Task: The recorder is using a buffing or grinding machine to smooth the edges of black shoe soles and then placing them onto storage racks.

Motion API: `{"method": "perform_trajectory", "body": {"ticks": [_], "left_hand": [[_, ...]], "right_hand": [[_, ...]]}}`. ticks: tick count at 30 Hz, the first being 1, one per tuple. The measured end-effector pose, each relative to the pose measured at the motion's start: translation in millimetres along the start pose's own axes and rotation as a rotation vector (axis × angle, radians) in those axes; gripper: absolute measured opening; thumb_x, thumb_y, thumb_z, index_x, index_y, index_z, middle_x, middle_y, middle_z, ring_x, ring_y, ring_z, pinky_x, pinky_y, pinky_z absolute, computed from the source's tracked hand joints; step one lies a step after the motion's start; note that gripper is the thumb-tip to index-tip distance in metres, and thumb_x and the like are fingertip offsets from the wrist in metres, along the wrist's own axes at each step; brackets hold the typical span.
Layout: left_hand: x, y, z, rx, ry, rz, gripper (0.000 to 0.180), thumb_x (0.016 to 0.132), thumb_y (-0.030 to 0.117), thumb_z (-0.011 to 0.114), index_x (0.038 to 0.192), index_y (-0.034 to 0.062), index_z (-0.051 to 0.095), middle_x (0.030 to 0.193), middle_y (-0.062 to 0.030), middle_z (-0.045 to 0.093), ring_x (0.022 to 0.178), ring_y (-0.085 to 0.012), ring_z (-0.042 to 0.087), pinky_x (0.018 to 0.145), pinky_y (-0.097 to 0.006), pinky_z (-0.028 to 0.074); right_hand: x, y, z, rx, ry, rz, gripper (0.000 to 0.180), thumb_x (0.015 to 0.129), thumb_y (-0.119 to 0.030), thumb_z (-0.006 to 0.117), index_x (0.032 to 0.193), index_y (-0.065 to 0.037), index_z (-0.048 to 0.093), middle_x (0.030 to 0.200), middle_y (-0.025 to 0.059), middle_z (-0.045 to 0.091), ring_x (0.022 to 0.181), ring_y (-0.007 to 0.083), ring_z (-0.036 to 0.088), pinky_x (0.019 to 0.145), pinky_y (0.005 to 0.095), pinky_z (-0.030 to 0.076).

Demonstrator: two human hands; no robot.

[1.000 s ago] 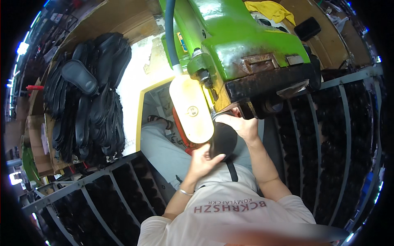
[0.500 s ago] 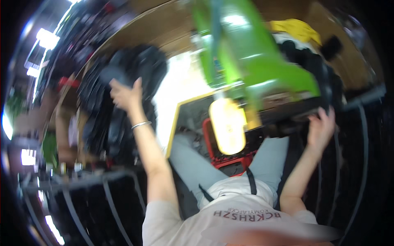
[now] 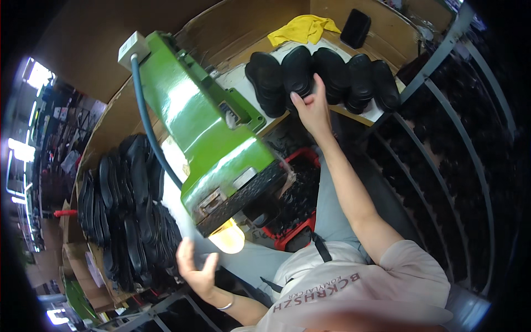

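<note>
My right hand (image 3: 314,116) reaches up to a row of black shoe soles standing in stacks on a white board. Its thumb and forefinger are apart at the near end of the second stack from the left (image 3: 297,69); whether they touch it I cannot tell. My left hand (image 3: 196,270) is low beside the lit yellow lamp (image 3: 228,237), fingers spread and nothing in them. Between the hands stands a green machine (image 3: 204,127), its dark head pointing toward my lap. A heap of black soles (image 3: 124,205) lies left of the machine, beyond my left hand.
Cardboard walls (image 3: 238,30) surround the work surface. A yellow cloth (image 3: 304,29) and a dark flat pad (image 3: 355,27) lie behind the stacks. Metal rails (image 3: 459,119) run along the right. A blue hose (image 3: 145,110) follows the machine. A red frame (image 3: 296,235) sits below it.
The view has swung right, with the machine now farther left. My left hand has come back from the sole heap to beside the lamp. My right hand has moved up to the sole stacks.
</note>
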State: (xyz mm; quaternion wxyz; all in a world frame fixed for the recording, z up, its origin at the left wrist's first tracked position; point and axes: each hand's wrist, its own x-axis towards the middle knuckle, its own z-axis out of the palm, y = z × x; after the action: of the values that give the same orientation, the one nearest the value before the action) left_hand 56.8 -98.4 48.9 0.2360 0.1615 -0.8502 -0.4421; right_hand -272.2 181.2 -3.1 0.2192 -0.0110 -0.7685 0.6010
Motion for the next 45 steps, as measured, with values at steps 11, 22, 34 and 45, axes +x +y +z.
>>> {"method": "perform_trajectory", "body": {"ticks": [11, 22, 34, 45], "left_hand": [[-31.0, 9.9, 141.3, -0.797, -0.286, -0.374, 0.036, 0.072, 0.001, 0.074, 0.105, -0.0026, 0.059, 0.104, -0.0080, 0.058, 0.091, -0.0146, 0.058, 0.080, -0.027, 0.049], [-4.5, 55.5, 163.5, -0.314, -0.165, 0.007, 0.017, 0.079, 0.007, 0.070, 0.067, 0.0012, 0.060, 0.057, 0.0051, 0.050, 0.052, -0.0013, 0.041, 0.046, -0.019, 0.033], [-22.2, 25.7, 173.2, -0.380, -0.152, -0.104, 0.012, 0.079, 0.000, 0.069, 0.087, -0.0010, 0.061, 0.078, 0.0010, 0.058, 0.064, -0.0035, 0.049, 0.058, -0.019, 0.041], [-10.2, -5.4, 99.8, -0.910, -0.175, -0.326, 0.033, 0.074, -0.005, 0.069, 0.106, -0.0043, 0.057, 0.097, -0.0091, 0.063, 0.090, -0.0148, 0.061, 0.081, -0.028, 0.049]], "right_hand": [[-214.6, 9.5, -138.6, 0.363, -1.071, 0.727, 0.045, 0.069, -0.004, 0.077, 0.110, 0.002, 0.058, 0.098, 0.0085, 0.064, 0.090, 0.0137, 0.059, 0.079, 0.0278, 0.048], [-267.4, -8.3, -122.3, 0.679, -0.735, 0.712, 0.038, 0.077, -0.003, 0.071, 0.111, 0.005, 0.057, 0.106, 0.0076, 0.061, 0.096, 0.0147, 0.058, 0.085, 0.0278, 0.046], [-148.8, -23.0, -135.3, 0.733, -0.294, 0.520, 0.041, 0.072, -0.005, 0.064, 0.111, 0.005, 0.054, 0.097, 0.0120, 0.061, 0.090, 0.0221, 0.060, 0.084, 0.0318, 0.049], [-153.3, -30.2, -61.6, 1.031, -0.601, 0.351, 0.032, 0.075, 0.004, 0.060, 0.107, 0.004, 0.056, 0.101, 0.0078, 0.062, 0.090, 0.0133, 0.061, 0.080, 0.0260, 0.049]]}}
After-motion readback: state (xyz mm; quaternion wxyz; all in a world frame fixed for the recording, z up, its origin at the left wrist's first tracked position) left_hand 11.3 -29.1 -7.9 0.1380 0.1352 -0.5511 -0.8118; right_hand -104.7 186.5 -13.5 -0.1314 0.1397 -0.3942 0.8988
